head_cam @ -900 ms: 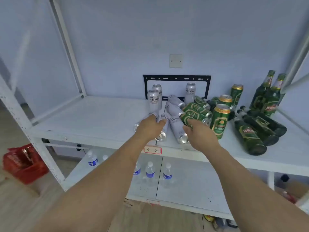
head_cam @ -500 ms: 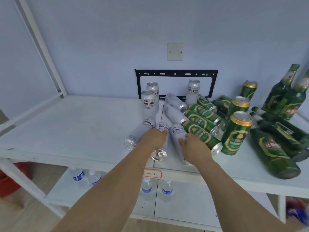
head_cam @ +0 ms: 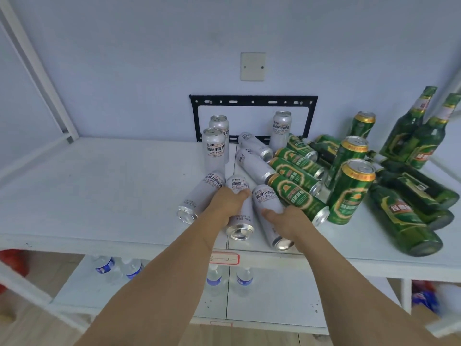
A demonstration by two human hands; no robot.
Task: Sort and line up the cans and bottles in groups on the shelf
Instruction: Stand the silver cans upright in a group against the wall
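A heap of silver and green cans lies mid-shelf (head_cam: 99,186). My left hand (head_cam: 224,206) wraps over a lying silver can (head_cam: 240,221) whose base faces me. My right hand (head_cam: 287,221) grips a second lying silver can (head_cam: 264,198) beside it. A third silver can (head_cam: 199,196) lies to the left. Three silver cans stand at the back, the nearest (head_cam: 214,151) upright. Several green cans (head_cam: 296,193) lie to the right, and a green can (head_cam: 349,193) stands upright. Green bottles (head_cam: 401,216) lie at right; two bottles (head_cam: 424,131) stand behind.
The shelf's left half is bare white board. A black metal bracket (head_cam: 252,99) hangs on the wall behind the cans. Water bottles (head_cam: 107,265) stand on the lower shelf. White frame posts (head_cam: 42,71) rise at left. Something red (head_cam: 10,260) sits on the floor.
The view has moved closer to the shelf. Both hands have settled lower onto the two lying silver cans and closed around them.
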